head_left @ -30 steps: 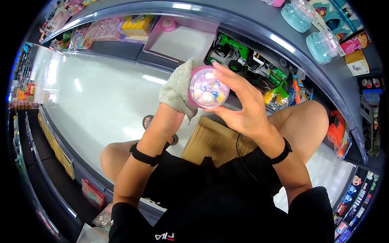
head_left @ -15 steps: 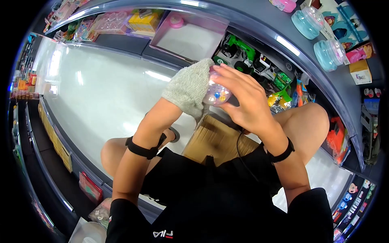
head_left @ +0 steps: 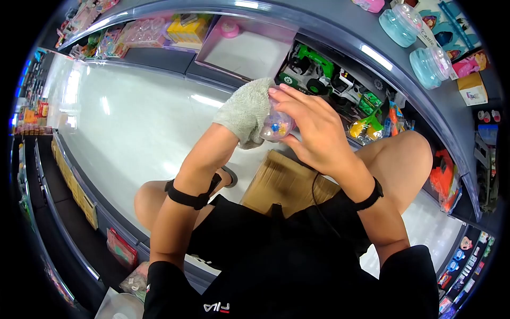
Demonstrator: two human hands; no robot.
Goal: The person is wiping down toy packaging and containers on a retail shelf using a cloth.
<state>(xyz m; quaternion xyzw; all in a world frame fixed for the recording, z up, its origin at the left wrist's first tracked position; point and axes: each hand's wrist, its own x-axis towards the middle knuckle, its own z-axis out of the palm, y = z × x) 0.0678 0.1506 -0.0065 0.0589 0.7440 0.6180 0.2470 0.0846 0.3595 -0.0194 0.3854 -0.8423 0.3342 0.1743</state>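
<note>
left hand [head_left: 245, 114] hidden under cloth [head_left: 249, 103]

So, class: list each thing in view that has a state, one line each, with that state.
cloth: bunched, pressed against globe
globe: held up in right hand
box: shut, on floor
jars: lids on, on shelf

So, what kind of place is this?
Probably a toy shop: a green toy tractor, turquoise jars and packaged toys fill long shelves beside a shiny aisle floor.
</note>
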